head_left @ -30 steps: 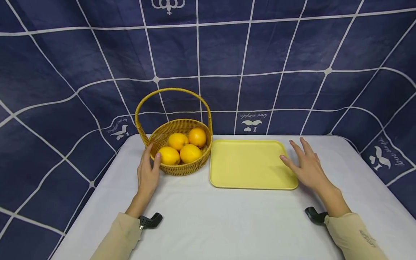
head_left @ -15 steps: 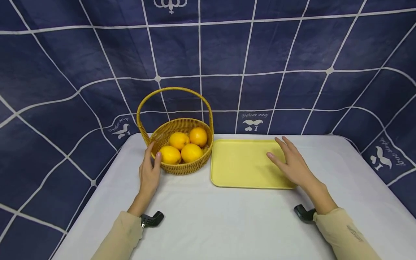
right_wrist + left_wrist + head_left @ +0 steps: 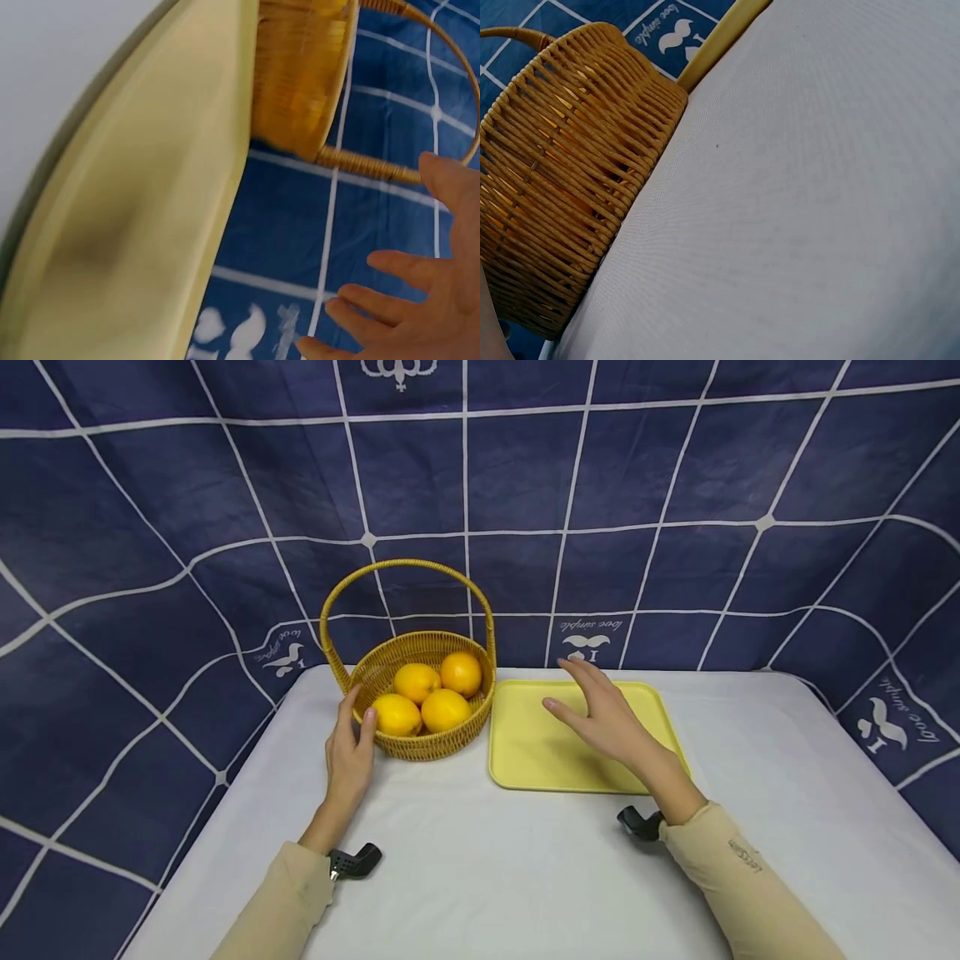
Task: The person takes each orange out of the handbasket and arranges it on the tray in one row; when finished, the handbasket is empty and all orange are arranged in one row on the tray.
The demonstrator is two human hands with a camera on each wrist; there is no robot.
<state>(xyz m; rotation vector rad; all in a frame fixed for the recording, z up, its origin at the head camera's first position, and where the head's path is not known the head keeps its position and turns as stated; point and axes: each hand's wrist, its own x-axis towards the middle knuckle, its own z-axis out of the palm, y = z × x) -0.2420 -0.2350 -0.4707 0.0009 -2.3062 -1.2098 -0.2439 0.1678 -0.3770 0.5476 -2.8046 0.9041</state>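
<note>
A woven yellow basket point(image 3: 431, 745) with a hoop handle point(image 3: 408, 563) holds several oranges point(image 3: 444, 710). My left hand point(image 3: 351, 752) rests against the basket's left side with straight fingers, thumb on the rim. In the left wrist view only the basket wall point(image 3: 562, 195) and white cloth show. A pale yellow tray point(image 3: 525, 756) lies right of the basket. My right hand point(image 3: 596, 714) hovers over the tray with spread fingers, holding nothing. The right wrist view shows those fingers point(image 3: 397, 300), the tray point(image 3: 142, 225) and the basket point(image 3: 300, 75).
A white cloth covers the table point(image 3: 480, 877), whose edges run left, right and front. A dark blue checked cloth point(image 3: 600, 485) hangs behind as a backdrop. Black camera mounts sit at both wrists point(image 3: 352, 862).
My right hand has moved left from the tray's right edge to above the tray, toward the basket. The left hand has stayed at the basket.
</note>
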